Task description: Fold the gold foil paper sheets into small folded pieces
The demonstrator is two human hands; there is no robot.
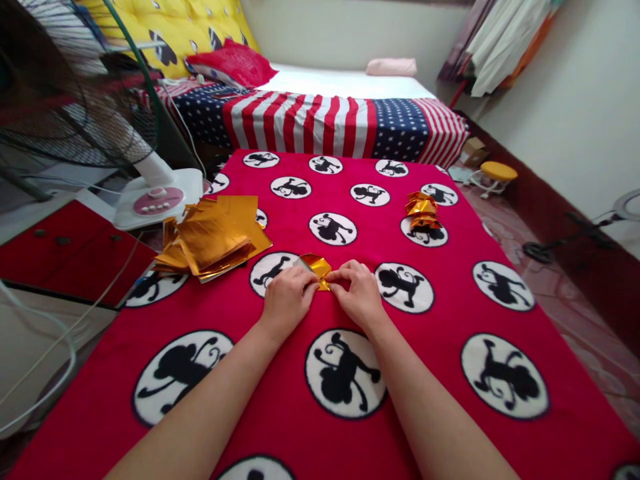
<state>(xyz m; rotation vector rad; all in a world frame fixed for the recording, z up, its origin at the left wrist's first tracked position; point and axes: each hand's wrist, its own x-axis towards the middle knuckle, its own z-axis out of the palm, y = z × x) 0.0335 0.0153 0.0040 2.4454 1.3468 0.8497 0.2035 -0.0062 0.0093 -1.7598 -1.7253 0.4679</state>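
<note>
Between my two hands is a small piece of gold foil paper (318,265), partly folded, low over the red cloth. My left hand (289,293) pinches its left side between thumb and fingers. On the other side, my right hand (357,288) grips the near right part with thumb and forefinger. Fingers cover some of the folds. A loose stack of flat gold foil sheets (215,233) lies to the left of my hands. Farther off on the right sits a small pile of folded gold foil pieces (423,210).
The red cloth (400,360) with white circles and black monkey figures covers the surface before me. A fan (160,193) stands at the left beside a red cabinet (75,233). Beyond is a bed with a striped cover (310,123). A yellow stool (499,171) is at the right.
</note>
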